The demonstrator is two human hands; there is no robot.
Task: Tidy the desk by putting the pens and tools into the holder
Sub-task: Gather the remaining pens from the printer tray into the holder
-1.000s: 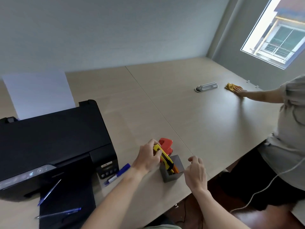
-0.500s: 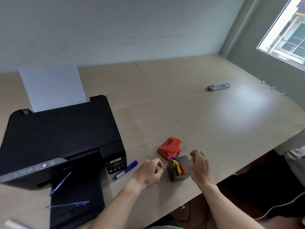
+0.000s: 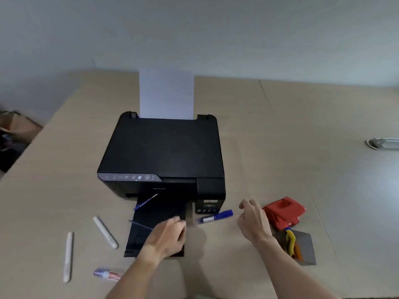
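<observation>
Below, left hand (image 3: 166, 238) over printer tray (image 3: 159, 214), curled fingers (image 3: 180, 222) touching blue pen (image 3: 140, 225), grasp unclear; right hand (image 3: 253, 222) loosely curled, empty, beside marker (image 3: 216, 216).

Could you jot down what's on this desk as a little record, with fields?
holder: grey holder, yellow tool inside
loose pens: two on printer tray, blue marker, two white pens
left hand: over the tray, by a pen
right hand: empty, curled
also: red hole punch, printer
</observation>
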